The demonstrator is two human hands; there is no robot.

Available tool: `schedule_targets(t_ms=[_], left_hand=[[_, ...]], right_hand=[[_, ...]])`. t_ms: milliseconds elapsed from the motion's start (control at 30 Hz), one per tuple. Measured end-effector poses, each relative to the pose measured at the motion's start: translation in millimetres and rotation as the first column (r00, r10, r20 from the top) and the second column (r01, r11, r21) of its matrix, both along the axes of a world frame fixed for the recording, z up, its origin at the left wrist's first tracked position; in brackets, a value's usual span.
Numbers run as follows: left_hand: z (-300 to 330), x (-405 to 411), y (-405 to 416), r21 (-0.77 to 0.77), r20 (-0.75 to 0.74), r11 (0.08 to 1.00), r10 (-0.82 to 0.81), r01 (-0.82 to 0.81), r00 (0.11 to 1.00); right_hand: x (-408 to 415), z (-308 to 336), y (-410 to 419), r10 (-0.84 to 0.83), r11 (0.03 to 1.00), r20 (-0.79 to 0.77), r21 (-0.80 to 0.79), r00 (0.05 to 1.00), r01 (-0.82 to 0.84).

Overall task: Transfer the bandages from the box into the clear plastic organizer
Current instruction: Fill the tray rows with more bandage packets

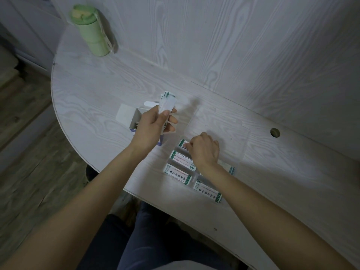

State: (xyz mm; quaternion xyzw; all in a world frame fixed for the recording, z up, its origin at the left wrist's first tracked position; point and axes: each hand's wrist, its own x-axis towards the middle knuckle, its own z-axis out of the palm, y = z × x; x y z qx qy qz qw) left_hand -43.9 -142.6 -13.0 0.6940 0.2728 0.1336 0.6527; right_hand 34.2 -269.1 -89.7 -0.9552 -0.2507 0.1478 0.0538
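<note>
Left hand: gripping a fanned stack of bandages above the box; loose fan could spill.
Right hand: pinching one bandage into the organizer; may land crooked.

Home room: white wood-grain table, green bottle, wood floor

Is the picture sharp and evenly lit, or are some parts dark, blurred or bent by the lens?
Head view: dim, bluish light; the corners darken; the wide lens curves the table edge; the bandages in the left hand are smeared by motion; the right hand is sharper; the clear organizer hardly shows.
</note>
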Motion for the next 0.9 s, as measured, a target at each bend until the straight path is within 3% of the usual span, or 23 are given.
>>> schedule_targets(t_ms=[233, 733, 833, 900], left_hand=[[-0.6, -0.9, -0.6, -0.011, -0.007, 1.0, -0.008, 0.008, 1.0], [1.1, 3.5, -5.5, -0.039, -0.009, 0.998, -0.052, 0.052, 0.999], [1.4, 3.5, -7.1, -0.045, -0.04, 0.996, -0.083, 0.081, 0.996], [0.5, 3.0, -7.8, -0.076, -0.075, 0.99, -0.122, 0.116, 0.99]], right_hand=[[-0.6, 0.2, 1.4, 0.024, 0.999, -0.038, 0.041, 0.999, -0.023], [9.3, 13.6, 5.3, 0.062, 0.994, -0.133, -0.077, 0.989, -0.073], [15.7, 24.1, -1.9, 0.028, 0.999, -0.194, 0.046, 0.981, -0.02], [21.4, 38.3, -8.6, 0.006, 0.959, -0.275, 0.274, 0.961, 0.072]])
